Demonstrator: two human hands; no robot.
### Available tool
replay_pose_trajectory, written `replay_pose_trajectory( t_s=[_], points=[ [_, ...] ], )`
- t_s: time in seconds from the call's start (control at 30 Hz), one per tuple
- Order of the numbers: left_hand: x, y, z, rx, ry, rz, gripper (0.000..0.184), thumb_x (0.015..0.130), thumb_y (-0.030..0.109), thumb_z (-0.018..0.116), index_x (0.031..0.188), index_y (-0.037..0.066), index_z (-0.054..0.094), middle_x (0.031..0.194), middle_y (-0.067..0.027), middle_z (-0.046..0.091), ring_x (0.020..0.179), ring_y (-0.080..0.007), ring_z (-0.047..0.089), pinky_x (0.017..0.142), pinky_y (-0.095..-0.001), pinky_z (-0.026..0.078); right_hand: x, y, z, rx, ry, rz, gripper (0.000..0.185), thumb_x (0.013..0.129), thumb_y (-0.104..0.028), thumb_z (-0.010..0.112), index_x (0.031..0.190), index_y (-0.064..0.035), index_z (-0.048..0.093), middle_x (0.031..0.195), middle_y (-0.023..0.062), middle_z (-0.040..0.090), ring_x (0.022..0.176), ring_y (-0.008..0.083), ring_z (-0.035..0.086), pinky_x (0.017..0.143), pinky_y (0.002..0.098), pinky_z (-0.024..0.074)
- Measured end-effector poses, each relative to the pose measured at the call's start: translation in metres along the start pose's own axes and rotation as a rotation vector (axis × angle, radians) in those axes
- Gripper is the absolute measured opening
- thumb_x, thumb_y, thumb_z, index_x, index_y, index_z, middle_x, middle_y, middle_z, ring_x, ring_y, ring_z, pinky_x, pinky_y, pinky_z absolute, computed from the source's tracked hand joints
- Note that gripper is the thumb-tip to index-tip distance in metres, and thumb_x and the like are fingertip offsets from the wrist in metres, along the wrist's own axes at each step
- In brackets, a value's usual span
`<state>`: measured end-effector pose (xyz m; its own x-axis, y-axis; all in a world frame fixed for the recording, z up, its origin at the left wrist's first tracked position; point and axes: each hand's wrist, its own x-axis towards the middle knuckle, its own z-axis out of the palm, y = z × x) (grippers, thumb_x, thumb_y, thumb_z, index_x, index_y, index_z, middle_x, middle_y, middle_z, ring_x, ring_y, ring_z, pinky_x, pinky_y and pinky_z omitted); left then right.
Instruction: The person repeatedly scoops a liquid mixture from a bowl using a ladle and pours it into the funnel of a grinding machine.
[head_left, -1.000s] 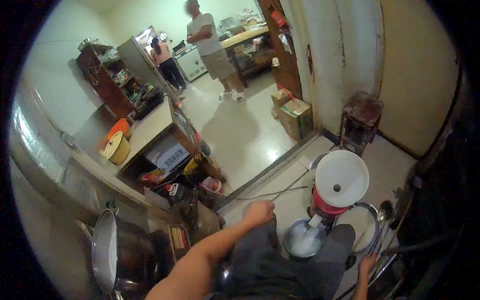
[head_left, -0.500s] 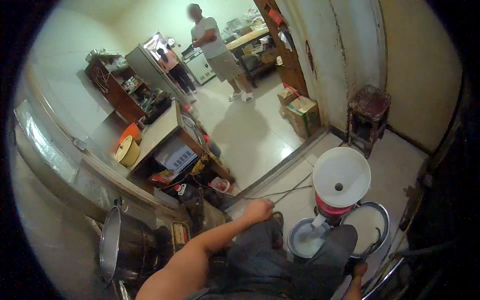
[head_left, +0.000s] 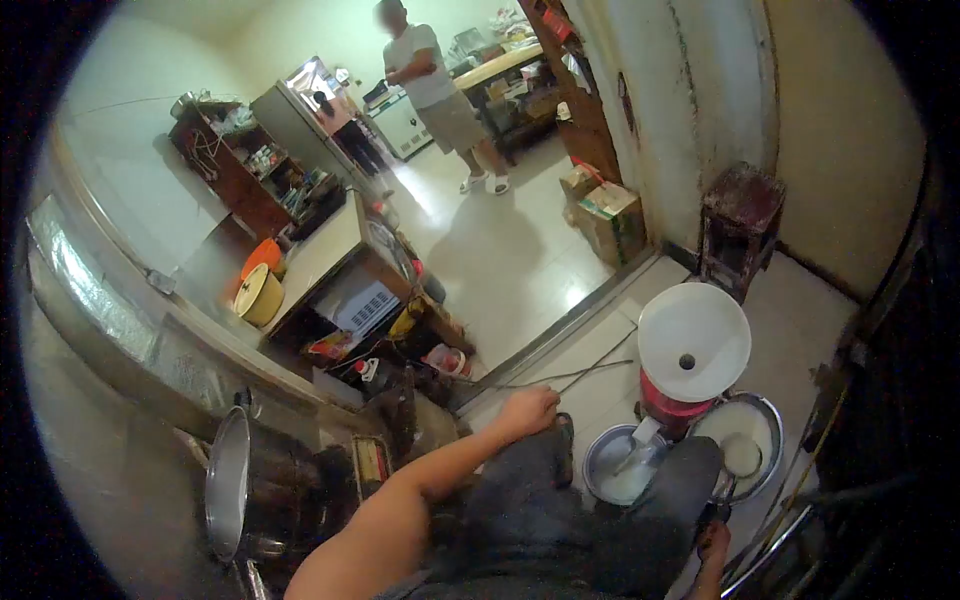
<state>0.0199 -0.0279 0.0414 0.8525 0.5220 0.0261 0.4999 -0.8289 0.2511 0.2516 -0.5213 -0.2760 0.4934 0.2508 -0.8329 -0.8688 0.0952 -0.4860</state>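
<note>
ladle [head_left: 741, 455] is in the pan [head_left: 778, 432] on my right, bowl end over the white mix [head_left: 735, 418]. can't say for sure whether it's properly dipped or just skimming the top. my right hand [head_left: 712, 543] is wrapped round the dark handle, low down beside my knee [head_left: 693, 462]. left hand [head_left: 530, 414] is over by my other leg with the back of it up and nothing i can make out in it; fingers bend away from view, so can't tell if it's open or balled up.

so where am i at? looks like somewhere in the middle, imo. what's done: there's pale stuff [head_left: 628, 483] sitting in the pot [head_left: 592, 455], right under the spout [head_left: 646, 430] of the red machine [head_left: 670, 405]. can't tell if any of it is coming out right now, or how deep it is, since my knee blocks part of the pot.

what's left: the pan has a good spread of mix across it, depth unknown. up top, the hopper [head_left: 708, 325] shows its white inner wall and the dark hole [head_left: 686, 361] at the bottom. the ladle is well below it, so that scoop is not up there yet.
</note>
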Motion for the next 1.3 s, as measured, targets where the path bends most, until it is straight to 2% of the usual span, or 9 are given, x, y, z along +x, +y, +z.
replay_pose_trajectory(
  t_s=[0.27, 0.3, 0.37, 0.43, 0.47, 0.5, 0.67, 0.77, 1.3],
  points=[
    [0.002, -0.01, 0.016, -0.078, 0.031, -0.067, 0.019, 0.08, 0.023, 0.062, 0.087, 0.006, 0.063, 0.092, -0.0179, 0.063, 0.088, -0.0401, 0.061, 0.075, -0.0501, 0.049, -0.063, -0.037, 0.025, -0.117, 0.06, -0.09, 0.026, 0.094, -0.026, 0.053, 0.069, -0.0167, 0.049, 0.052, -0.0028, 0.042, 0.038, 0.009, 0.036, 0.035, 0.0257, 0.0259],
    [0.004, -0.001, 0.003, -0.041, -0.087, -0.164, 0.018, 0.081, 0.024, 0.063, 0.088, 0.007, 0.065, 0.094, -0.0187, 0.064, 0.09, -0.0398, 0.062, 0.077, -0.0492, 0.05, -0.077, -0.045, 0.027, -0.12, -0.006, -0.066, 0.024, 0.093, -0.025, 0.054, 0.071, -0.0156, 0.051, 0.054, -0.0026, 0.044, 0.042, 0.0092, 0.038, 0.038, 0.0252, 0.0284],
    [0.002, -0.011, 0.022, -0.071, -0.005, -0.194, 0.016, 0.082, 0.021, 0.061, 0.086, 0.006, 0.066, 0.087, -0.0196, 0.065, 0.082, -0.0406, 0.063, 0.071, -0.0499, 0.049, -0.097, -0.059, 0.03, -0.13, -0.137, -0.016, 0.021, 0.093, -0.023, 0.055, 0.074, -0.0134, 0.054, 0.057, -0.0023, 0.046, 0.049, 0.0096, 0.044, 0.042, 0.0241, 0.0334],
    [0.001, -0.013, 0.017, 0.044, 0.035, -0.107, 0.014, 0.081, 0.02, 0.061, 0.086, 0.008, 0.066, 0.081, -0.0167, 0.065, 0.078, -0.0378, 0.064, 0.067, -0.0479, 0.05, -0.164, -0.084, 0.091, -0.124, 0.066, -0.11, 0.028, 0.092, -0.021, 0.058, 0.067, -0.0148, 0.046, 0.053, -0.0013, 0.043, 0.044, 0.011, 0.039, 0.04, 0.0263, 0.028],
    [0.0, -0.023, 0.024, -0.044, 0.102, -0.018, 0.014, 0.081, 0.021, 0.061, 0.088, 0.009, 0.067, 0.083, -0.0148, 0.066, 0.078, -0.0366, 0.064, 0.066, -0.0464, 0.05, -0.15, -0.086, 0.064, -0.128, -0.229, -0.013, 0.026, 0.092, -0.019, 0.058, 0.07, -0.0125, 0.048, 0.058, -0.001, 0.046, 0.042, 0.01, 0.036, 0.04, 0.0252, 0.0275],
    [0.001, -0.018, 0.016, 0.0, 0.062, -0.02, 0.015, 0.081, 0.02, 0.062, 0.089, 0.009, 0.067, 0.084, -0.0147, 0.066, 0.078, -0.0366, 0.064, 0.066, -0.0454, 0.051, -0.16, -0.09, 0.071, -0.102, -0.266, -0.042, 0.026, 0.092, -0.017, 0.057, 0.069, -0.0114, 0.046, 0.058, -0.0016, 0.045, 0.042, 0.0088, 0.034, 0.039, 0.0247, 0.027],
    [0.0, -0.024, 0.017, -0.08, 0.151, 0.078, 0.012, 0.082, 0.016, 0.061, 0.089, 0.009, 0.067, 0.085, -0.0136, 0.065, 0.08, -0.0369, 0.063, 0.068, -0.0463, 0.05, -0.204, -0.113, 0.09, -0.128, -0.126, -0.002, 0.012, 0.093, -0.015, 0.057, 0.092, -0.0028, 0.056, 0.062, -0.0021, 0.046, 0.042, 0.0068, 0.035, 0.039, 0.0242, 0.0283],
    [0.003, -0.03, 0.021, -0.051, 0.113, 0.051, 0.013, 0.082, 0.016, 0.06, 0.089, 0.008, 0.067, 0.086, -0.0129, 0.066, 0.08, -0.0355, 0.064, 0.068, -0.0459, 0.05, -0.221, -0.127, 0.096, -0.181, -0.159, 0.003, 0.02, 0.094, -0.015, 0.056, 0.106, 0.0011, 0.054, 0.065, -0.002, 0.047, 0.044, 0.0056, 0.036, 0.04, 0.0234, 0.0298],
    [0.0, -0.028, 0.011, -0.061, 0.132, 0.011, 0.011, 0.081, 0.014, 0.061, 0.084, 0.006, 0.068, 0.082, -0.0134, 0.064, 0.078, -0.0344, 0.063, 0.069, -0.0448, 0.05, -0.368, -0.222, 0.155, -0.25, -0.126, -0.098, 0.021, 0.095, -0.015, 0.053, 0.105, 0.0033, 0.056, 0.064, -0.0031, 0.047, 0.042, 0.0036, 0.037, 0.037, 0.0213, 0.0287]
  ],
)
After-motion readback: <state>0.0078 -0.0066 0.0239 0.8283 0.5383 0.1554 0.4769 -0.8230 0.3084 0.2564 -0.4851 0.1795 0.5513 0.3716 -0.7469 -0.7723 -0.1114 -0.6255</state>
